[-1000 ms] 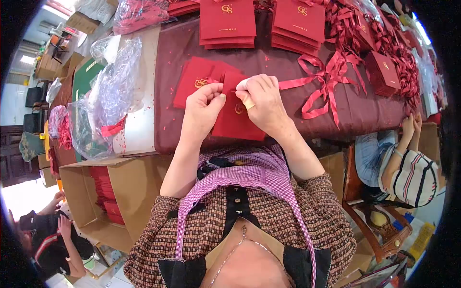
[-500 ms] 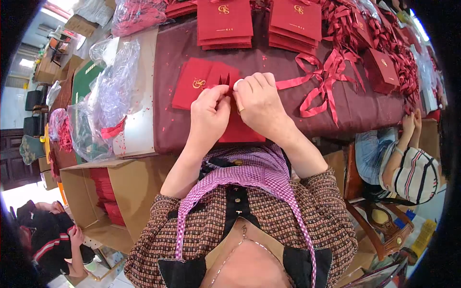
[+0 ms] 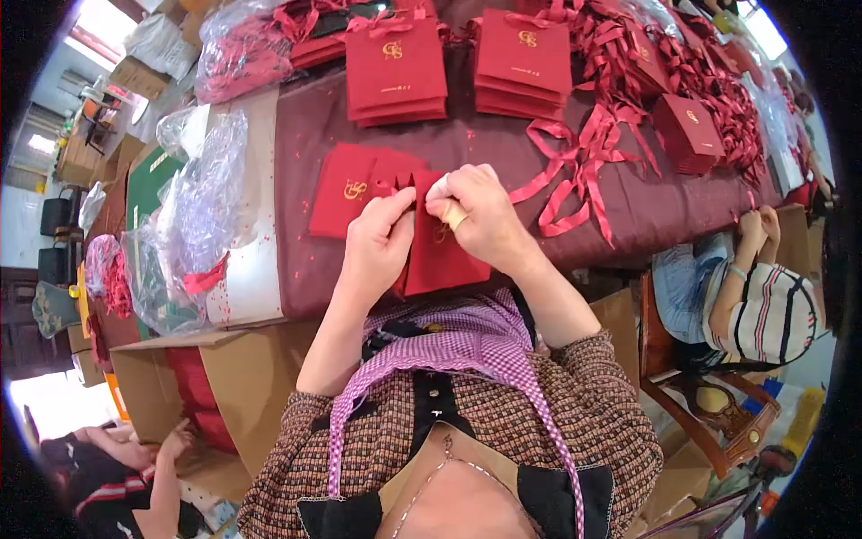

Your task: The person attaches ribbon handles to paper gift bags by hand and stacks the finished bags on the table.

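Observation:
Both hands are at the top edge of a red paper bag [image 3: 444, 260] near the table's front edge. My left hand [image 3: 382, 235] pinches the bag's left side, thumb and forefinger together. On the right, my right hand [image 3: 485, 216] has its fingers curled onto the bag's upper edge, with yellow tape round one finger and a white cover on another. Just left of them, flat red bags [image 3: 339, 193] with a gold logo overlap on the dark red cloth. Loose red ribbons [image 3: 575, 184] lie to the right of my hands.
Upright red bags [image 3: 395, 72] and another stack [image 3: 523, 63] stand behind. Ribbon-covered bags [image 3: 687, 130] are at the right, plastic wrap [image 3: 211, 180] at the left. An open carton [image 3: 260, 386] is below the table. One person [image 3: 117, 476] is at lower left, another [image 3: 772, 305] at right.
The view has shifted, so the table things sit lower and further left. The hands stay on the bag's top edge, slightly further apart. The person at lower left now reaches toward the carton.

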The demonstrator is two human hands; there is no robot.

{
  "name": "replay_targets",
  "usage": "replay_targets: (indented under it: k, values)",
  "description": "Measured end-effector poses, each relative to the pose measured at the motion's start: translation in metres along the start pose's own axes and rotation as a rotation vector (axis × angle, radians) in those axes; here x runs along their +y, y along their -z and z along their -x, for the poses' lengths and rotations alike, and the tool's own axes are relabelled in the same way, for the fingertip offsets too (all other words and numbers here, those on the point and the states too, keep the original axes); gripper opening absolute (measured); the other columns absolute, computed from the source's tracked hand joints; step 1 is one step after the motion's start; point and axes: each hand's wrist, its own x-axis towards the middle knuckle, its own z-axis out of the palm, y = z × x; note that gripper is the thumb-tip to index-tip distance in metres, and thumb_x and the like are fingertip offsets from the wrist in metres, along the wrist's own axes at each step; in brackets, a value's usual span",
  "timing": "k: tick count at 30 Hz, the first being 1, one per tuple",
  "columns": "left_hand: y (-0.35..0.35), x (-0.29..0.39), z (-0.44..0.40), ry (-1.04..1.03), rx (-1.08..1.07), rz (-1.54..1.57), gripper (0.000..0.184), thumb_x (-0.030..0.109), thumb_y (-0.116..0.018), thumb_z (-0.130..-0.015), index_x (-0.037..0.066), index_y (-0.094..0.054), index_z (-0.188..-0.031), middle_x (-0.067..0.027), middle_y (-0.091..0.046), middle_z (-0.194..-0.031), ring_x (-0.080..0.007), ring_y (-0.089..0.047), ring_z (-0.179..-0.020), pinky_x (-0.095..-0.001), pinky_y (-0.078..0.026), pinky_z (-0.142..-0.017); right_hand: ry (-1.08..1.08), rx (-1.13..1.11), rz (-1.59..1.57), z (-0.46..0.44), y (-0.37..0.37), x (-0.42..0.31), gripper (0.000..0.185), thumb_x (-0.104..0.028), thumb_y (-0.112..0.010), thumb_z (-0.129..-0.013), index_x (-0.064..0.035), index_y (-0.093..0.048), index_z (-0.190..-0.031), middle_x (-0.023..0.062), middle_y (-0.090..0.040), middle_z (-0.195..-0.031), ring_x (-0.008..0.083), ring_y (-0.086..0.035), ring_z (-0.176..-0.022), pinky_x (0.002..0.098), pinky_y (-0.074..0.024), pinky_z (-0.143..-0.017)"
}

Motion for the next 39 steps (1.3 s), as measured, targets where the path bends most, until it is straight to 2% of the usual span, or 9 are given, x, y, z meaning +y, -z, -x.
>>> replay_targets:
  k: [2, 8, 14, 22, 27, 30, 32, 35, 39]
  values:
    - [-0.004, -0.003, -0.002, -0.136, 0.029, -0.065, 0.022, -0.006, -0.061, -0.083, -0.002, -0.064, -0.105, -0.015, -0.064, -0.083, -0.0249, -0.062, -0.073, -0.0308, -0.05, -0.066, 0.032, 0.039, 0.001, 0.003, -0.002, -0.001, 0.01, -0.008, -0.069, -0.077, -0.0077, -0.059, -0.08, 0.0042, -0.061, -0.077, 0.0246, -0.058, -0.077, 0.0367, -0.0397, -0.076]
    - [0.001, -0.003, -0.001, -0.064, 0.032, -0.042, 0.015, -0.009, -0.06, -0.082, -0.004, -0.063, -0.095, -0.0139, -0.063, -0.082, -0.0219, -0.061, -0.071, -0.0293, -0.049, -0.065, 0.081, -0.042, 0.016, 0.002, 0.004, -0.006, 0.016, -0.014, -0.072, -0.077, -0.0084, -0.06, -0.085, 0.0037, -0.062, -0.082, 0.0242, -0.059, -0.082, 0.0364, -0.0394, -0.079]
    - [-0.001, 0.006, -0.001, -0.118, 0.008, 0.01, 0.012, -0.009, -0.059, -0.08, -0.004, -0.06, -0.09, -0.012, -0.058, -0.077, -0.0216, -0.057, -0.069, -0.0282, -0.046, -0.064, 0.195, -0.147, -0.01, -0.018, 0.023, -0.01, 0.032, -0.009, -0.063, -0.085, -0.0131, -0.064, -0.116, 0.0067, -0.058, -0.108, 0.0266, -0.054, -0.101, 0.0393, -0.0394, -0.09]
    - [0.007, 0.001, 0.004, 0.097, -0.039, 0.095, 0.006, -0.006, -0.058, -0.086, -0.004, -0.06, -0.091, -0.0054, -0.058, -0.076, -0.0112, -0.054, -0.071, -0.0242, -0.043, -0.064, 0.209, -0.269, -0.087, -0.02, 0.016, -0.001, 0.017, -0.003, -0.063, -0.078, -0.0117, -0.062, -0.092, 0.0069, -0.057, -0.099, 0.0293, -0.054, -0.097, 0.0404, -0.0421, -0.086]
    - [0.021, -0.004, 0.003, 0.408, 0.087, 0.528, 0.01, 0.0, -0.057, -0.091, 0.0, -0.066, -0.092, -0.0011, -0.065, -0.083, -0.0063, -0.057, -0.074, -0.0198, -0.045, -0.068, 0.21, -0.314, -0.084, -0.02, 0.024, 0.001, 0.014, -0.002, -0.062, -0.078, -0.0111, -0.061, -0.089, 0.0066, -0.056, -0.094, 0.0295, -0.054, -0.094, 0.0392, -0.0427, -0.085]
    - [0.053, -0.023, -0.007, 0.36, 0.208, 0.782, 0.01, 0.005, -0.058, -0.092, -0.001, -0.064, -0.097, -0.0052, -0.065, -0.082, -0.0103, -0.058, -0.072, -0.0216, -0.044, -0.064, 0.169, -0.335, -0.1, -0.018, 0.03, 0.002, 0.012, -0.002, -0.061, -0.079, -0.0109, -0.061, -0.087, 0.0066, -0.056, -0.091, 0.0296, -0.054, -0.094, 0.0387, -0.0432, -0.084]
    - [0.06, -0.028, -0.007, 0.366, 0.204, 0.69, 0.01, 0.003, -0.058, -0.092, -0.001, -0.064, -0.099, -0.0047, -0.065, -0.088, -0.0101, -0.058, -0.076, -0.0218, -0.045, -0.069, 0.111, -0.329, -0.072, -0.019, 0.031, 0.004, 0.016, 0.002, -0.065, -0.077, -0.0091, -0.062, -0.088, 0.0067, -0.057, -0.095, 0.0289, -0.056, -0.097, 0.0384, -0.0446, -0.087]
    - [0.057, -0.014, -0.005, 0.238, 0.32, 0.108, 0.015, 0.001, -0.06, -0.089, 0.002, -0.064, -0.104, -0.0033, -0.063, -0.099, -0.0115, -0.057, -0.084, -0.024, -0.046, -0.078, 0.087, -0.28, -0.082, -0.02, 0.027, 0.009, 0.013, 0.0, -0.065, -0.078, -0.0075, -0.063, -0.088, 0.0077, -0.058, -0.089, 0.0295, -0.057, -0.093, 0.037, -0.0465, -0.082]
    - [0.05, 0.021, 0.004, -0.094, 0.112, -0.327, 0.013, 0.003, -0.071, -0.077, 0.002, -0.066, -0.088, -0.0089, -0.062, -0.083, -0.0256, -0.057, -0.083, -0.0323, -0.047, -0.075, 0.026, -0.239, -0.105, -0.024, 0.018, 0.02, 0.009, 0.0, -0.064, -0.08, -0.0046, -0.063, -0.088, 0.0087, -0.06, -0.087, 0.0289, -0.058, -0.089, 0.0371, -0.0481, -0.078]
